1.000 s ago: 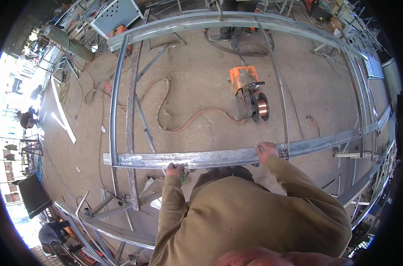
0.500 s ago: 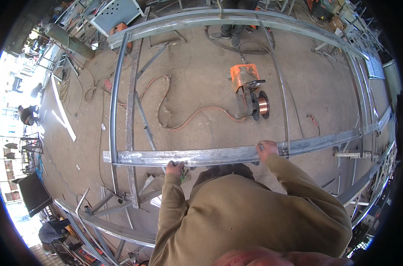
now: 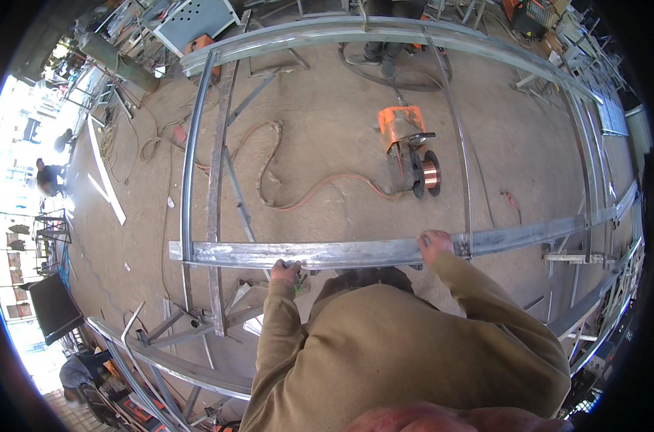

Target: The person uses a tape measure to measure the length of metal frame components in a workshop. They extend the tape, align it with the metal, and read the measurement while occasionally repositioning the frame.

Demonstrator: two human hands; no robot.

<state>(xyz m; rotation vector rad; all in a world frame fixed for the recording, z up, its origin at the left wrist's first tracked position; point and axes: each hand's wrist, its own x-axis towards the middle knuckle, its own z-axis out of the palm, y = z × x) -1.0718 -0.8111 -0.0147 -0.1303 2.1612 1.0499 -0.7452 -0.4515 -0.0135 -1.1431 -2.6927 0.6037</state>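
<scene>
A long grey metal beam (image 3: 341,253) runs crosswise right in front of my body, part of a large rectangular frame. My right hand (image 3: 435,246) lies over the beam, its fingers curled across the top, beside a crossing thin bar (image 3: 465,180). Against the beam's near edge is my left hand (image 3: 286,271), closed, its fingertips at the metal; whether something small is in it cannot be made out. Left of it, an upright metal rail (image 3: 190,158) and a flat bar (image 3: 215,165) meet the beam.
Inside the frame an orange wire feeder (image 3: 400,128) with a copper wire spool (image 3: 430,174) stands on the floor, its hose (image 3: 319,181) snaking left. A far beam (image 3: 305,37) crosses near a person's shoes (image 3: 386,68). More metal profiles (image 3: 176,369) lie at lower left.
My view has shifted slightly, so the frame and floor items sit a little to the right. Both hands keep their places at the beam.
</scene>
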